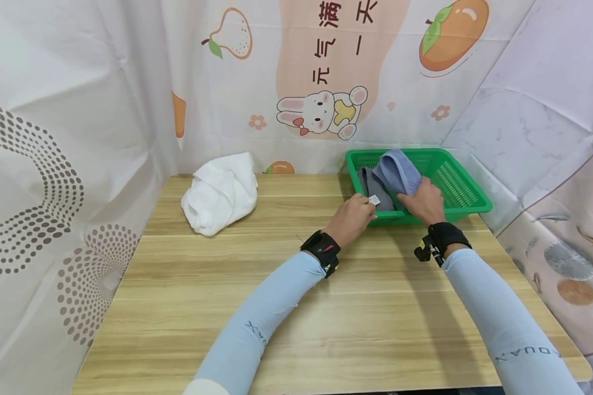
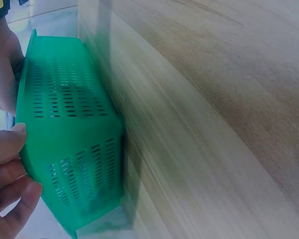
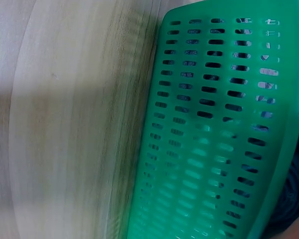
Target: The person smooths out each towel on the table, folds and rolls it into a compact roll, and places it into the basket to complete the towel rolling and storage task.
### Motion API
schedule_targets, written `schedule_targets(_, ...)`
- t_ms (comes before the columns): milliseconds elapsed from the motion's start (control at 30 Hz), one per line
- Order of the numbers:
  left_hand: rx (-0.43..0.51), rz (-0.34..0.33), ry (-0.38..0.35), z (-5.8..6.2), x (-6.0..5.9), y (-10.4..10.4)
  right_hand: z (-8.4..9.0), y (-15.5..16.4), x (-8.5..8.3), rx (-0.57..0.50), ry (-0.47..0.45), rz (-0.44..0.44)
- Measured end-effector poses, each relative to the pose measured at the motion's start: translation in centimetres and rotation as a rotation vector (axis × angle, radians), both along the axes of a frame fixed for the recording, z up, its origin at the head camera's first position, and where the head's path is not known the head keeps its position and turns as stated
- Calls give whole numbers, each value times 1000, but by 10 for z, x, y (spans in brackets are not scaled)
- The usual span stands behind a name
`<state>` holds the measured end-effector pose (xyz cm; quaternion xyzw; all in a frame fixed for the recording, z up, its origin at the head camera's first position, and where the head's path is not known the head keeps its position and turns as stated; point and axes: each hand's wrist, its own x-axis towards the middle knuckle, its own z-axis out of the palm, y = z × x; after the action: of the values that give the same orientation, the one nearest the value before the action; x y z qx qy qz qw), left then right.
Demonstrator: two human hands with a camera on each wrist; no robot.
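We reach both hands to the green basket (image 1: 462, 189), which sits at the far right of the wooden surface (image 1: 326, 318), against the printed backdrop. Our left hand (image 1: 352, 218) is at the basket's near left corner, its fingers curled together and pinching the small white tag (image 1: 374, 199) of the dark grey cloth (image 1: 375, 189) that lies inside. Our right hand (image 1: 425, 202) rests over the near rim just beside it, fingers curled onto the blue cloth (image 1: 399, 171), which stands bunched above the grey one in the left half of the basket. The two hands are close together but not touching.

From the left wrist view the basket's slotted side wall (image 2: 74, 144) fills the frame, with fingertips (image 2: 12, 137) at its rim. The right wrist view shows the same green wall (image 3: 224, 134) meeting the surface, and a dark scrap of cloth at the lower right edge; both views are blurred.

A crumpled white towel (image 1: 221, 193) lies at the far left of the surface, well apart from the basket. Pale blue sleeves (image 1: 257, 323) cover both forearms, with black wristbands (image 1: 322, 248) at the wrists.
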<state>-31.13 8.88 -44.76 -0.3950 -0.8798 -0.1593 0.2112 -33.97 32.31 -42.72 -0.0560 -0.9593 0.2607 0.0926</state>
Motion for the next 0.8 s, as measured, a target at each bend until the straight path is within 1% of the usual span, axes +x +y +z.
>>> schedule_targets(167, 15, -7, 0, 0, 1, -1, -1, 2, 0, 13, -14, -21)
schedule_targets(267, 19, -7, -6, 0, 1, 0, -1, 2, 1, 30, -3, -27)
schedule_targets(400, 9, -4, -5, -1, 1, 0, -1, 1, 2, 50, 5, -50)
schedule_targets(567, -3, -1, -9, 0, 3, 0, -2, 2, 2, 72, -16, -78)
schedule_targets(800, 7, 6, -12, 1, 3, 0, -5, 2, -2, 138, -12, -106)
